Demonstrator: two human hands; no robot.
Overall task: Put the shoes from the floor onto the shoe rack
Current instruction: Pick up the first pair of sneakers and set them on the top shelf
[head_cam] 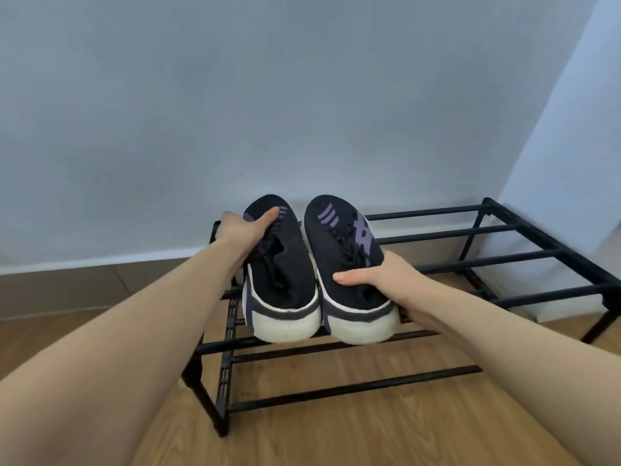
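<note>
Two black sneakers with purple markings and thick white soles are seen side by side at the left end of the top tier of a black metal shoe rack (470,260), toes toward the wall and heels toward the camera. The left sneaker (282,277) is gripped by the left hand (243,230), whose thumb lies across the laces near the toe while the fingers are wrapped around the outer side, out of sight. The right sneaker (349,264) is held by the right hand (379,274), closed over its outer side at the collar, with the thumb laid across the top of the opening. The heels of both shoes are rested on or just above the front bars of the top tier; whether the soles sit fully on the bars cannot be told. The two sneakers are nearly touching along their inner sides. The rest of the top tier, to the right, is seen as bare bars. The rack is stood on a wooden floor (336,442) against a pale wall (302,95).
</note>
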